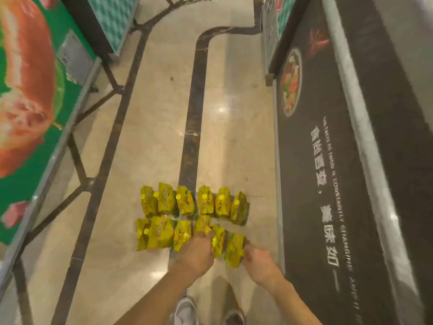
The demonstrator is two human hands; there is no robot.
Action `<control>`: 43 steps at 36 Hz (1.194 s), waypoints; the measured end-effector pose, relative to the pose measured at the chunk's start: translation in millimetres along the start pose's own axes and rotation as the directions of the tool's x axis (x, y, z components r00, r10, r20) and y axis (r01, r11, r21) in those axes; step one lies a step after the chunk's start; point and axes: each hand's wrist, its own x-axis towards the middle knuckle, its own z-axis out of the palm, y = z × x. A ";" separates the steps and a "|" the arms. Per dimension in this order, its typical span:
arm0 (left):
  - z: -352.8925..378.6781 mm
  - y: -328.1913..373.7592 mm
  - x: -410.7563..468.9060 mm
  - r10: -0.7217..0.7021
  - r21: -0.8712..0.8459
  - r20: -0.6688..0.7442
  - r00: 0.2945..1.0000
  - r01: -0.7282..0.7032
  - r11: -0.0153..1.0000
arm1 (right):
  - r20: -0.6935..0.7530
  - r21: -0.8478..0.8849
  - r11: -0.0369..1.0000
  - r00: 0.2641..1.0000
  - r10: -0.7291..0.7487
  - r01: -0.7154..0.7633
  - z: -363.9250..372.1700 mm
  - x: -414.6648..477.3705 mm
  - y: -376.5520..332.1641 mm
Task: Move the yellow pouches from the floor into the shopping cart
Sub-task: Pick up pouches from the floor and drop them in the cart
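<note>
down on the floor (152, 137), the pouches (185, 204) sit in two rows of six, none lifted yet. left hand (195, 253) curls round the bottom of one near-row pouch (202, 224). right hand (261, 265) is at the edge of the end pouch (234, 249), can't tell if it's gripping. so i'd say pickup's only starting. next up: lift both and find the cart, which isn't in shot.

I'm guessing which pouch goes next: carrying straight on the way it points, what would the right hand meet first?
Most likely the rightmost near-row pouch. The right hand is at its edge, but the blur hides whether they touch.
</note>
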 end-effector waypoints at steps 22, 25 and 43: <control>164.4 -32.2 172.6 0.056 0.129 0.047 0.997 -0.061 0.990 | -0.118 -0.050 0.991 0.986 0.120 -0.126 145.5 186.2 84.7; 161.3 -32.0 169.3 0.059 0.121 0.046 0.997 -0.064 0.991 | -0.154 -0.054 0.993 0.984 0.092 -0.101 140.4 177.6 77.6; -23.6 31.5 -0.5 0.082 -0.043 -0.097 0.992 -0.086 0.995 | -0.224 -0.133 0.991 0.974 -0.047 0.017 -20.8 -4.9 -9.7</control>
